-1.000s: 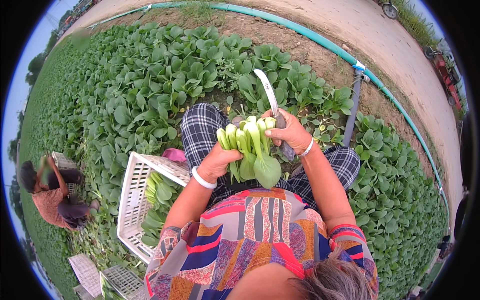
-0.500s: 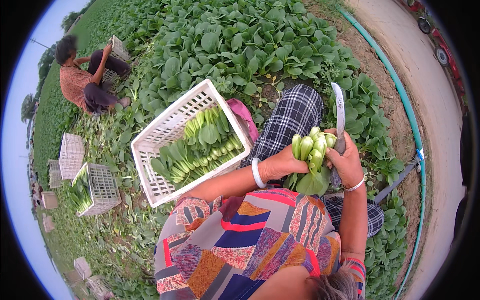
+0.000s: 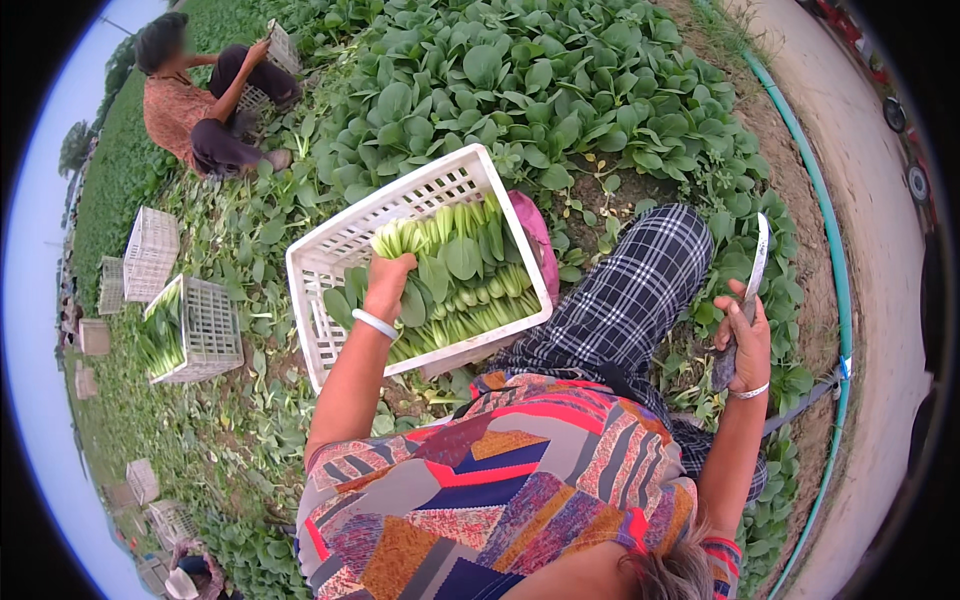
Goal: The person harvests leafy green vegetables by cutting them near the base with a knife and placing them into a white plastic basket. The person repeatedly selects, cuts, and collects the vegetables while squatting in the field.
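My left hand (image 3: 387, 284) is inside a white plastic crate (image 3: 318, 312), closed round a bunch of bok choy (image 3: 398, 238) at the end of the far row. Rows of green bok choy (image 3: 480, 298) lie packed beneath and to the right of it, pale stems lined up. My right hand (image 3: 746, 345) is out to the right of my knee, well away from the crate. It grips the dark handle of a curved knife (image 3: 760, 254), whose blade points up and away from me. The leaves partly hide my left fingertips.
Leafy plants (image 3: 560, 90) grow thickly ahead. A pink cloth (image 3: 536, 240) lies behind the crate's right side. Another person (image 3: 190, 110) sits far left with a crate; more crates (image 3: 212, 335) stand at left. A teal hose (image 3: 815, 190) runs beside the road at right.
My left hand has carried the bok choy bunch leftward from beside my right hand into the crate. My right hand has moved right and slightly down, still with the knife.
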Action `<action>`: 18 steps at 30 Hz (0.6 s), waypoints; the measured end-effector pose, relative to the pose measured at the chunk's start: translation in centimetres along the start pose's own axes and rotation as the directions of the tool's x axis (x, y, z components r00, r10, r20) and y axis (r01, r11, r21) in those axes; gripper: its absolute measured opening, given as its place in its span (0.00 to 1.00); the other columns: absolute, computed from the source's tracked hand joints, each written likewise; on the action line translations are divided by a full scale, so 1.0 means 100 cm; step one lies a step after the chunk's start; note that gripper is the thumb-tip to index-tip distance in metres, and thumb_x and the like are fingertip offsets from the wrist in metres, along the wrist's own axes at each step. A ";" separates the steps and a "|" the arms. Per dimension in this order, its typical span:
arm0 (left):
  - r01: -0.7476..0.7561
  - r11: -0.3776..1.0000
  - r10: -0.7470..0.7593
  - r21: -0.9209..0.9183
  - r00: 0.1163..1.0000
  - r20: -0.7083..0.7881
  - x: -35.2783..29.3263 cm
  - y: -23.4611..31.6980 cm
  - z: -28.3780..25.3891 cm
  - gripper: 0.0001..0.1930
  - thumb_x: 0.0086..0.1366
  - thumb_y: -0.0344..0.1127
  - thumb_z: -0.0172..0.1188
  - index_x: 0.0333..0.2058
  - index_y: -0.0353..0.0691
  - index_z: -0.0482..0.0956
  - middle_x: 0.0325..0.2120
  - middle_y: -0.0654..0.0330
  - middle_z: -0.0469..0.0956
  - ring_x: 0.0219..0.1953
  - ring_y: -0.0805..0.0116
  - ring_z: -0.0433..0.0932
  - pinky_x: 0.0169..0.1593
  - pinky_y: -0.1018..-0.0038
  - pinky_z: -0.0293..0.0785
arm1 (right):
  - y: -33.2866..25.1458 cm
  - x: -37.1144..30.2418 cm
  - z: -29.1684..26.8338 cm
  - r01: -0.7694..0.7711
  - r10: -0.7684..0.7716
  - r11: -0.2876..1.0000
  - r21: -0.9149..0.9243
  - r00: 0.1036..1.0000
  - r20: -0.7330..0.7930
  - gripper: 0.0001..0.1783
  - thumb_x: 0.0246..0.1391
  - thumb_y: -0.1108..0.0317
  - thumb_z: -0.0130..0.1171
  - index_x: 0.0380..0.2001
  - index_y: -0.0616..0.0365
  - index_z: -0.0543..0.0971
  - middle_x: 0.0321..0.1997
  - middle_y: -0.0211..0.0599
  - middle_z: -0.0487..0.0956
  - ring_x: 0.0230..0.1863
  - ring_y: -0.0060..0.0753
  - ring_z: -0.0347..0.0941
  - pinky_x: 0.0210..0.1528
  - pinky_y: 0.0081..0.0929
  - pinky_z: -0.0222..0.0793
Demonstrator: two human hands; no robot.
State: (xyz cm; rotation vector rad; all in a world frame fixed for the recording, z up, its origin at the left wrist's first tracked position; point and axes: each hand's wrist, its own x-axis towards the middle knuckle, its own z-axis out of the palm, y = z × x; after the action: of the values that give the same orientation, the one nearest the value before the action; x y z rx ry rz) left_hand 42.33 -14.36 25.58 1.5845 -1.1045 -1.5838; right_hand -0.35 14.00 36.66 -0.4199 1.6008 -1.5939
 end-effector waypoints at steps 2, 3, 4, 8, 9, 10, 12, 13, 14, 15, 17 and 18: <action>0.115 0.936 -0.047 0.333 0.977 -0.206 0.041 -0.022 -0.025 0.26 0.46 0.29 0.61 0.47 0.28 0.73 0.40 0.50 0.79 0.41 0.59 0.79 0.45 0.70 0.74 | 0.008 0.003 -0.011 -0.018 0.017 1.000 -0.021 0.999 -0.049 0.21 0.60 0.70 0.55 0.56 0.60 0.68 0.39 0.33 0.80 0.19 0.13 0.64 0.20 0.14 0.62; 0.158 0.911 -0.025 0.381 0.943 -0.331 0.080 -0.050 -0.058 0.28 0.45 0.31 0.63 0.46 0.25 0.71 0.40 0.46 0.78 0.42 0.57 0.79 0.46 0.68 0.73 | 0.014 0.007 -0.009 -0.027 0.026 1.000 -0.008 0.998 -0.058 0.21 0.60 0.70 0.55 0.56 0.60 0.68 0.39 0.33 0.80 0.19 0.13 0.64 0.20 0.14 0.62; 0.209 0.882 -0.002 0.423 0.898 -0.439 0.111 -0.075 -0.080 0.30 0.44 0.34 0.65 0.46 0.22 0.70 0.40 0.43 0.78 0.43 0.55 0.78 0.48 0.67 0.73 | 0.019 0.009 -0.008 -0.040 0.040 0.999 0.006 0.997 -0.071 0.21 0.60 0.70 0.56 0.56 0.60 0.68 0.38 0.33 0.80 0.19 0.13 0.64 0.20 0.14 0.62; 0.443 0.773 -0.044 0.455 0.753 -0.657 0.173 -0.111 -0.030 0.30 0.52 0.36 0.58 0.52 0.25 0.61 0.48 0.33 0.72 0.50 0.40 0.74 0.56 0.57 0.68 | 0.007 -0.008 -0.039 -0.036 0.027 0.999 -0.032 0.971 -0.238 0.21 0.60 0.70 0.56 0.56 0.59 0.69 0.38 0.33 0.80 0.20 0.14 0.66 0.20 0.14 0.63; 0.461 0.758 -0.054 0.462 0.750 -0.660 0.196 -0.120 -0.045 0.31 0.54 0.38 0.59 0.54 0.28 0.60 0.50 0.34 0.71 0.52 0.42 0.74 0.56 0.55 0.68 | 0.008 -0.009 -0.040 -0.029 0.023 0.999 -0.021 0.971 -0.236 0.21 0.59 0.69 0.57 0.56 0.59 0.69 0.38 0.33 0.80 0.20 0.14 0.66 0.21 0.15 0.64; 0.522 0.741 -0.095 0.422 0.703 -0.704 0.197 -0.140 -0.023 0.32 0.54 0.38 0.59 0.55 0.30 0.59 0.50 0.37 0.71 0.52 0.43 0.74 0.56 0.56 0.69 | 0.003 -0.012 -0.042 -0.043 0.037 0.999 -0.018 0.964 -0.262 0.21 0.59 0.69 0.57 0.55 0.59 0.69 0.39 0.35 0.80 0.21 0.15 0.67 0.22 0.16 0.64; 0.574 0.735 -0.166 0.362 0.669 -0.725 0.198 -0.166 -0.001 0.32 0.53 0.38 0.60 0.54 0.31 0.60 0.48 0.40 0.73 0.48 0.46 0.75 0.53 0.58 0.70 | -0.002 -0.018 -0.047 -0.055 0.031 0.996 -0.071 0.951 -0.307 0.22 0.58 0.68 0.58 0.54 0.60 0.69 0.39 0.36 0.80 0.21 0.16 0.67 0.23 0.17 0.65; 0.547 0.768 -0.238 0.332 0.726 -0.645 0.199 -0.175 -0.007 0.31 0.52 0.39 0.61 0.53 0.30 0.63 0.46 0.42 0.74 0.46 0.48 0.75 0.51 0.58 0.71 | -0.006 -0.022 -0.050 -0.048 0.027 0.997 -0.059 0.947 -0.320 0.22 0.58 0.68 0.58 0.54 0.60 0.69 0.39 0.36 0.79 0.21 0.16 0.67 0.23 0.16 0.65; 0.522 0.808 -0.324 0.273 0.782 -0.533 0.205 -0.177 -0.021 0.30 0.51 0.40 0.61 0.51 0.29 0.66 0.45 0.43 0.75 0.43 0.50 0.76 0.49 0.58 0.72 | -0.003 -0.026 -0.064 -0.033 0.023 0.999 -0.025 0.943 -0.331 0.23 0.58 0.66 0.59 0.55 0.60 0.68 0.40 0.36 0.79 0.21 0.16 0.68 0.23 0.16 0.66; 0.518 0.829 -0.400 0.209 0.812 -0.424 0.213 -0.173 -0.037 0.29 0.51 0.40 0.62 0.49 0.28 0.69 0.43 0.44 0.76 0.40 0.52 0.76 0.47 0.59 0.73 | -0.009 -0.030 -0.068 0.000 0.000 1.000 0.001 0.937 -0.349 0.24 0.58 0.65 0.59 0.56 0.60 0.67 0.40 0.36 0.79 0.21 0.15 0.68 0.23 0.16 0.66; 0.513 0.835 -0.444 0.198 0.842 -0.307 0.214 -0.181 -0.041 0.28 0.49 0.41 0.63 0.46 0.26 0.74 0.39 0.46 0.79 0.35 0.57 0.77 0.43 0.60 0.75 | -0.014 -0.054 -0.101 0.034 -0.054 0.998 -0.050 0.883 -0.466 0.25 0.59 0.63 0.58 0.56 0.60 0.66 0.40 0.35 0.79 0.22 0.16 0.69 0.23 0.17 0.66; 0.497 0.842 -0.428 0.210 0.852 -0.301 0.204 -0.178 -0.035 0.31 0.46 0.42 0.65 0.45 0.25 0.75 0.39 0.46 0.79 0.35 0.56 0.77 0.43 0.60 0.75 | -0.015 -0.066 -0.118 0.055 -0.080 0.997 -0.062 0.847 -0.526 0.26 0.60 0.62 0.58 0.57 0.60 0.66 0.39 0.35 0.79 0.22 0.17 0.69 0.23 0.18 0.66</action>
State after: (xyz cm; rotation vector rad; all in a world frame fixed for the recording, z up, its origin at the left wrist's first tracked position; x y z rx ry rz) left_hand 46.41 -24.89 0.77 2.3151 -0.8744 -1.5094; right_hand -5.42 26.48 38.46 -0.0504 2.0521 -1.8344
